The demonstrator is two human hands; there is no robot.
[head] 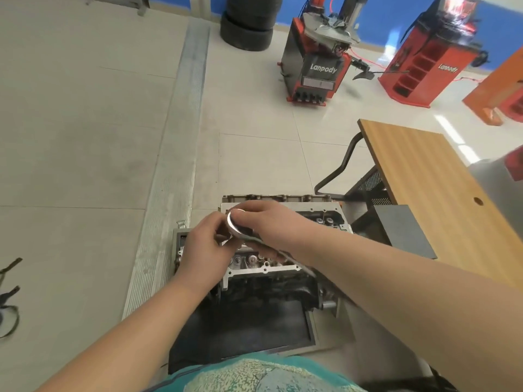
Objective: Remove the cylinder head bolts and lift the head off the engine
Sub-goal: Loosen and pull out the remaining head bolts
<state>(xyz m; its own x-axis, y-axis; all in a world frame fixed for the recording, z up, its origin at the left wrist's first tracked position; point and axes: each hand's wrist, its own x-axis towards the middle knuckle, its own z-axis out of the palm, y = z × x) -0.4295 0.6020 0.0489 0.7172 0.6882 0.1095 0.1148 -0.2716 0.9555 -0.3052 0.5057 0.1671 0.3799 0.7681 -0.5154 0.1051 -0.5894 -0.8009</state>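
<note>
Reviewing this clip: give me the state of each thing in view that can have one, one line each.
Cylinder head: still seated on the engine, valve gear exposed.
Ratchet wrench: gripped, head raised over the cylinder head.
Right hand: curled around the ratchet wrench.
Left hand: fingers pinching at the ratchet's head.
Tyres: stacked against the wall.
Wooden table: standing right of the engine.

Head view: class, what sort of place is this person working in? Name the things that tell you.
Probably a car repair or training workshop: a bare engine on a stand, stacked tyres, and a red Lanpody tyre changer on the tiled floor.
</note>
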